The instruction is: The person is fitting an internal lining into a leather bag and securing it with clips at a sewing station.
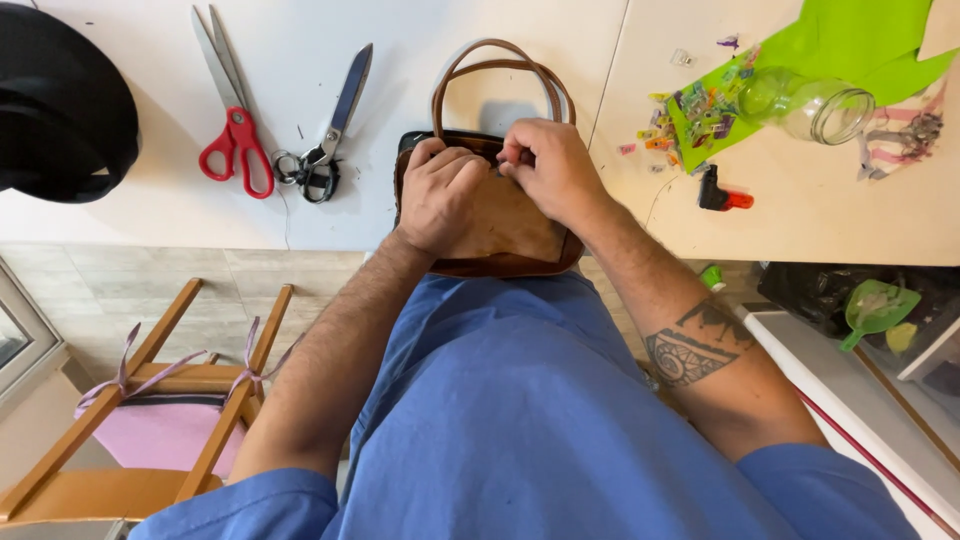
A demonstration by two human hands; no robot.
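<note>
One brown bag, center frame at bench edge. Left hand curled on it, right hand pinching its top. Two scissors: red, black, upper left. One jar, upper right.

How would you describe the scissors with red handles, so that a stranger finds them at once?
Start at the white table and look left of the brown handbag under both hands. Two pairs of scissors lie there side by side. The wanted pair, the red-handled scissors, lies farther left; its neighbour, the black-handled scissors, has dark grips.
</note>
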